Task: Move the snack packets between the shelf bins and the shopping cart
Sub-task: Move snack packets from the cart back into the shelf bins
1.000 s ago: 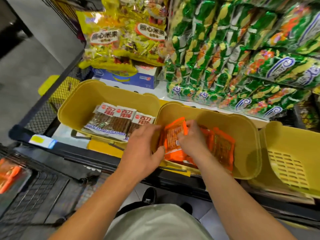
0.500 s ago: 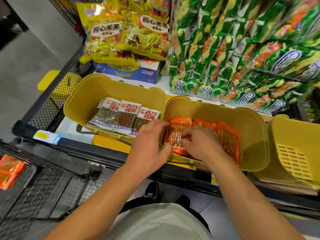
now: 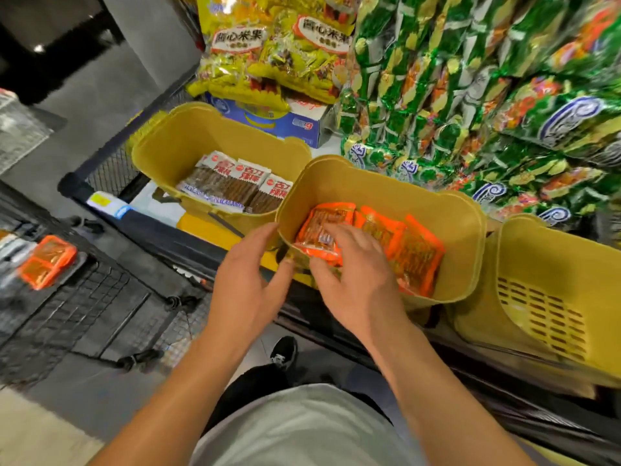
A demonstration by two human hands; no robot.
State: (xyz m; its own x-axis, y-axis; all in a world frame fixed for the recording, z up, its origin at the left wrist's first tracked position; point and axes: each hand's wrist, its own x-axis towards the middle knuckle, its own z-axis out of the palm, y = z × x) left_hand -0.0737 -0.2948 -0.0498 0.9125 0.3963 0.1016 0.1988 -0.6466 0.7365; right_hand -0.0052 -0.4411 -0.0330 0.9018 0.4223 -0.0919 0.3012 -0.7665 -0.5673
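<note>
My right hand (image 3: 353,280) sits low in the middle bin (image 3: 447,216) at the centre of the frame, thumb and fingers curled onto the front orange packet (image 3: 322,230), which leans against the near wall of that bin. My left hand (image 3: 248,280) is just left of it, outside the bin's near corner, fingers relaxed and spread, holding nothing; its fingertips reach toward the bin rim, though I cannot tell whether they touch it.

I judge the step in hand to be pulling one orange packet out for the shopping cart (image 3: 84,297) at the lower left, where another orange packet (image 3: 47,262) already lies on the mesh. To do it well I want the pinch on a single packet only, since more orange packets (image 3: 416,257) stand packed directly behind it and the slick film could drag a neighbour along. Lifting straight up before swinging left should keep the packet from catching on the bin's rim.

The way left looks fairly open: the dark shelf rail (image 3: 161,230) runs diagonally between bin and cart, and the cart's wire edge sits beyond it, so I should clear both. The left bin (image 3: 161,146) with brown packets (image 3: 235,186) lies at the upper left of my route, and the empty slotted bin (image 3: 554,297) at the right is well out of the path. Green bags (image 3: 470,95) overhang the upper right, so height there is limited.
</note>
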